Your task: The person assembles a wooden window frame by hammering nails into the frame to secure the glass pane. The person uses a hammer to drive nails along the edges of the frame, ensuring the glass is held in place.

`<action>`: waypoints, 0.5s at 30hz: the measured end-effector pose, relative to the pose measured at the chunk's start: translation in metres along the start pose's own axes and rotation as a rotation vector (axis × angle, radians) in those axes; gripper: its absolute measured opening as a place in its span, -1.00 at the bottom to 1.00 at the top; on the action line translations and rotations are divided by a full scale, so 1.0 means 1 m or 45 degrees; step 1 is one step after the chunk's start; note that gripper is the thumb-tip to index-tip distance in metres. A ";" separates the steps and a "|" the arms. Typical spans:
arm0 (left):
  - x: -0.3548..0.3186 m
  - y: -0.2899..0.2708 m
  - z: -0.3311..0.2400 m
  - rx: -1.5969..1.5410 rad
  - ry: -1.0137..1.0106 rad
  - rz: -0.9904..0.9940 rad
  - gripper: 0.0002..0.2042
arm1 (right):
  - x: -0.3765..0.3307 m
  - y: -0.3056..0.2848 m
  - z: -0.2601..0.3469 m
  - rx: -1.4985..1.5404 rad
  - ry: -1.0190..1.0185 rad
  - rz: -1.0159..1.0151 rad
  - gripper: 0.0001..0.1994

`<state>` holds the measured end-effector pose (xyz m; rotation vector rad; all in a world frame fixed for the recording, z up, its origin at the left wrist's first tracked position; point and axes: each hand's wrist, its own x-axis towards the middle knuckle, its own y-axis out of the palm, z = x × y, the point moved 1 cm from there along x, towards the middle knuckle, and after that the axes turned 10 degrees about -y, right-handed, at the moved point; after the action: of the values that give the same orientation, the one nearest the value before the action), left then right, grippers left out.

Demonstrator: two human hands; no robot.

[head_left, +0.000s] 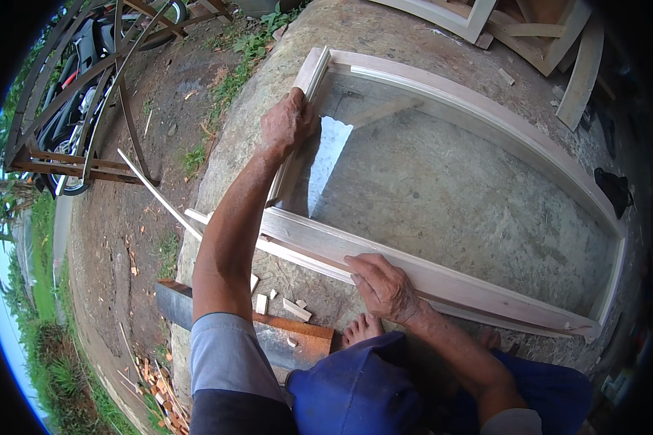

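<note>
A pale wooden window frame (pixel 479 283) with a glass pane (pixel 413 174) lies flat on the ground before me. At its left end, my left hand (pixel 290 125) is closed around a thin wooden moulding strip (pixel 313 72) along the short rail; the fingertips are partly hidden. My right hand (pixel 386 287) rests on the outer edge of the near rail, with its fingers stretched out toward the left. Another moulding strip (pixel 381 73) lines the inside of the far rail. Long pale strips (pixel 305 259) lie beside the near rail, partly under my right hand.
A rusty curved metal piece (pixel 286 341) and small wood offcuts (pixel 296 310) lie by my bare foot (pixel 363 330). A long thin stick (pixel 159 196) slants across the ground. More wooden frames (pixel 453 14) are at the far right; a motorcycle (pixel 83 72) stands behind brown timber framing (pixel 87 163).
</note>
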<state>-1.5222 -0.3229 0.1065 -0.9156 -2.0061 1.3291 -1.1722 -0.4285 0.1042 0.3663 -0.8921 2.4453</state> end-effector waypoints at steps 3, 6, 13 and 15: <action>-0.008 0.001 0.013 0.025 -0.044 0.008 -0.70 | 0.002 0.005 -0.005 0.030 0.021 0.010 -0.56; -0.014 0.007 0.017 0.026 -0.037 0.020 -0.69 | 0.004 0.009 -0.009 0.068 0.053 -0.006 -0.55; 0.010 0.020 -0.005 -0.085 0.080 -0.056 -0.73 | 0.016 -0.007 -0.025 0.084 0.053 -0.052 -0.55; 0.011 0.019 -0.008 -0.122 0.056 -0.048 -0.75 | 0.019 -0.017 -0.025 0.114 0.047 -0.067 -0.55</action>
<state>-1.5187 -0.3045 0.0925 -0.9373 -2.0578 1.1909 -1.1805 -0.3944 0.1020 0.3708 -0.7501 2.4405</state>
